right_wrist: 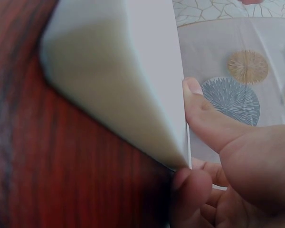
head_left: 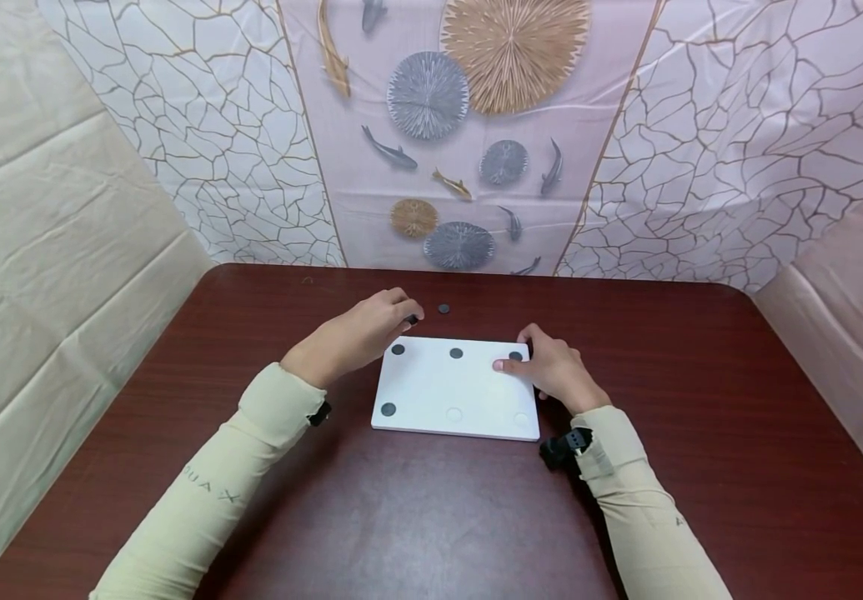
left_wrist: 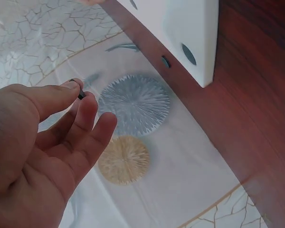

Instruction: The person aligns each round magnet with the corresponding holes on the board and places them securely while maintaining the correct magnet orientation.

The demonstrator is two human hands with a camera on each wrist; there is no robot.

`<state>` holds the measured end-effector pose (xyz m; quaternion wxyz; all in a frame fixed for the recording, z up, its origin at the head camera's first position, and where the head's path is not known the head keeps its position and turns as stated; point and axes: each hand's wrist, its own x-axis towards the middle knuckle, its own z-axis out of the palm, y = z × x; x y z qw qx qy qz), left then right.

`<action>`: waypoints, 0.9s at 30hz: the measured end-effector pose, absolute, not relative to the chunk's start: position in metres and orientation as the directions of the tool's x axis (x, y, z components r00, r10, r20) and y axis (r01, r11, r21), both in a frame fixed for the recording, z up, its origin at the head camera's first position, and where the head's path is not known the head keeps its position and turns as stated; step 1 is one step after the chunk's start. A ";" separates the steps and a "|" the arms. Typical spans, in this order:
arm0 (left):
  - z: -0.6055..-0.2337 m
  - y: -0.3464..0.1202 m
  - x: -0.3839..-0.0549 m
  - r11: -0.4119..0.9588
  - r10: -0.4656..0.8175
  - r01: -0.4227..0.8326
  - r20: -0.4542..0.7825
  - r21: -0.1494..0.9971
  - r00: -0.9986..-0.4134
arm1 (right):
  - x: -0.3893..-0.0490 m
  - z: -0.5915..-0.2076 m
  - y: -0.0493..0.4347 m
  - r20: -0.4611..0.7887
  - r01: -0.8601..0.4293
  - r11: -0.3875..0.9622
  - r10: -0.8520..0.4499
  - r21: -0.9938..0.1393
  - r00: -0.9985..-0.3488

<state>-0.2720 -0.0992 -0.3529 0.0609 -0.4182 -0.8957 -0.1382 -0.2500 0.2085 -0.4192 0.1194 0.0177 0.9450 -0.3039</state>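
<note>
A white rectangular board (head_left: 423, 379) lies on the table with several dark round discs set in it, along its back edge and at the front left corner. Two pale round recesses show along its front side. Between thumb and fingertips, my left hand (head_left: 371, 329) pinches a small black disc (left_wrist: 80, 94), held above the back left of the board. My right hand (head_left: 557, 367) grips the board's right edge, thumb on the top face and fingers along the side. Another loose black disc (head_left: 444, 308) lies on the table behind the board.
The dark reddish-brown table (head_left: 446, 517) extends on all sides of the board. At its back hangs a patterned cloth (head_left: 251, 142), with plain beige cloth (head_left: 48, 275) at the left and right sides.
</note>
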 end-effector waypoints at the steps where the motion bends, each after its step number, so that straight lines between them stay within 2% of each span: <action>1: -0.354 -0.098 -0.271 0.607 0.736 0.771 0.229 0.194 -0.637 | -0.250 -0.419 0.208 -0.236 0.105 0.815 -0.040 -0.570 -0.971; 14: -0.357 -0.086 -0.254 0.550 0.780 0.822 0.261 0.150 -0.569 | -0.250 -0.419 0.208 -0.234 0.105 0.814 -0.038 -0.571 -0.972; 20: -0.356 -0.081 -0.246 0.541 0.778 0.811 0.233 0.222 -0.583 | -0.250 -0.418 0.208 -0.236 0.106 0.817 -0.037 -0.566 -0.971; 27: -0.360 -0.077 -0.241 0.518 0.789 0.814 0.222 0.265 -0.574 | -0.251 -0.419 0.208 -0.241 0.110 0.817 -0.037 -0.566 -0.970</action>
